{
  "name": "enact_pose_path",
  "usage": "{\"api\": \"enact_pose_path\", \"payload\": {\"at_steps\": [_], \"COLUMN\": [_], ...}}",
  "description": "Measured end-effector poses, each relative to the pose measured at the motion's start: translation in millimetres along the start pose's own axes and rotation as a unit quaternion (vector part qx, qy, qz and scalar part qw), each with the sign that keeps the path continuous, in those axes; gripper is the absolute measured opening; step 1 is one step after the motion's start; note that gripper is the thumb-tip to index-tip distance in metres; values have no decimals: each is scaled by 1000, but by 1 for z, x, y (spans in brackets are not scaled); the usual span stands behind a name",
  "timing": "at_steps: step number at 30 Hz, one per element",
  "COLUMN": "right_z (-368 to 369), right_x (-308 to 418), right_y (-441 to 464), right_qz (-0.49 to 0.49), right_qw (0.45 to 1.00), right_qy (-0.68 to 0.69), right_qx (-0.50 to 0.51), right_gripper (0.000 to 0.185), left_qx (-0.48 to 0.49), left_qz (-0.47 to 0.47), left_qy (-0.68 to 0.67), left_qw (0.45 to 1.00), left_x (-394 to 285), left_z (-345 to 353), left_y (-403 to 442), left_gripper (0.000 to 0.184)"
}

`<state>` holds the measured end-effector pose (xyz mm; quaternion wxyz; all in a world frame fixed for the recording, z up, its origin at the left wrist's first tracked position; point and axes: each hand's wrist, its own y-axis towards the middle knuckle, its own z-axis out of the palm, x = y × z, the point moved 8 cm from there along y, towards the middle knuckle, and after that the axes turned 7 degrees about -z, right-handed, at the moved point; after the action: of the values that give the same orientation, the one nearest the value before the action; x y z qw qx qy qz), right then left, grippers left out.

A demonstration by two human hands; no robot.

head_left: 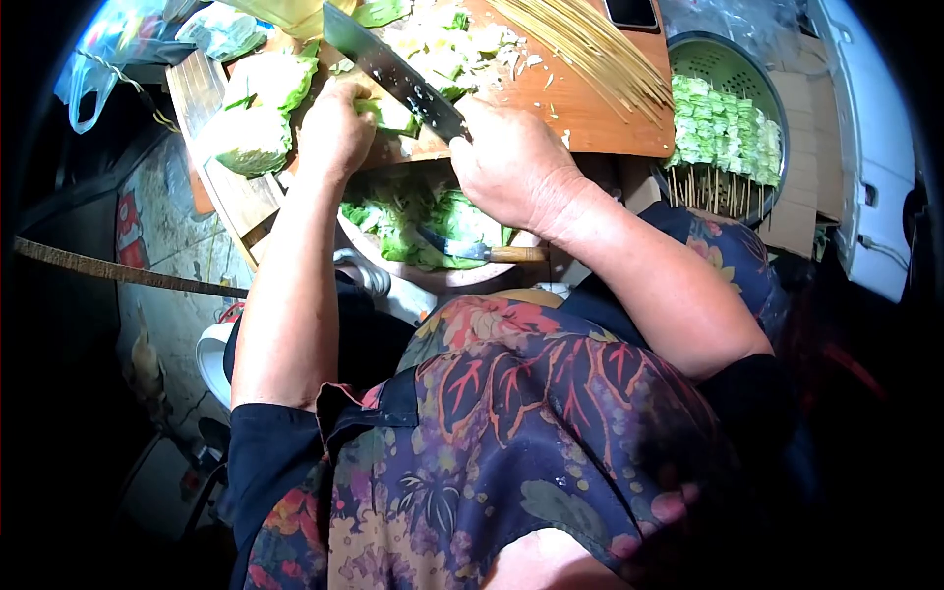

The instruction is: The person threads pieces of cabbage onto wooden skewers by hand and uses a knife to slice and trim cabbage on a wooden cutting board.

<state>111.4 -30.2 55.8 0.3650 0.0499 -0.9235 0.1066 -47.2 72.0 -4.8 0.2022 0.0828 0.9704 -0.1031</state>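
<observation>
My right hand (511,162) is wrapped round the handle of a cleaver (388,74), its dark wet blade pointing up and left over the wooden cutting board (600,138). On the board's near left side, my left hand (339,128) has its fingers bent against a piece of cabbage leaf (391,116), just left of the blade. Cut cabbage halves (251,138) lie left of that hand. Chopped cabbage bits (462,54) are scattered beyond the cleaver. Below the board edge, a basin of cabbage leaves (379,231) has a wooden-handled knife (492,252) lying across it.
Bamboo skewers (590,54) lie along the board's far right, with a phone (632,12) at the corner. Skewered cabbage pieces (718,128) fill a green colander (703,59) at right. Plastic bags (108,59) hang at far left. Cardboard (792,157) lies beside the colander.
</observation>
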Motion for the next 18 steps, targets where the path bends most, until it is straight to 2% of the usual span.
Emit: {"api": "enact_pose_path", "payload": {"at_steps": [2, 3, 4, 6, 7, 18], "right_z": [1, 2, 2, 12, 18, 29], "right_x": [-1, -2, -2, -5, -7, -9], "right_y": [-5, -9, -12, -18, -20, -25], "right_qz": [14, 26, 26, 50, 32, 28], "right_qw": [1000, 1000, 1000, 996, 996, 988], "right_qy": [-1, -3, -3, -21, -58, -84], "right_qx": [7, 15, 14, 71, 68, 125], "right_gripper": [24, 24, 24, 25, 24, 22], "left_qx": [49, 83, 83, 145, 138, 104], "left_qz": [-85, -142, -141, -219, -225, -241], "left_qy": [26, -35, -34, -72, -79, -73], "left_qw": [995, 986, 986, 962, 961, 962], "left_x": [13, 21, 20, 26, 30, 36], "left_z": [5, 10, 10, 17, 20, 32], "left_y": [-1, -3, -5, -18, -20, -28], "left_gripper": [26, 23, 23, 20, 20, 21]}}
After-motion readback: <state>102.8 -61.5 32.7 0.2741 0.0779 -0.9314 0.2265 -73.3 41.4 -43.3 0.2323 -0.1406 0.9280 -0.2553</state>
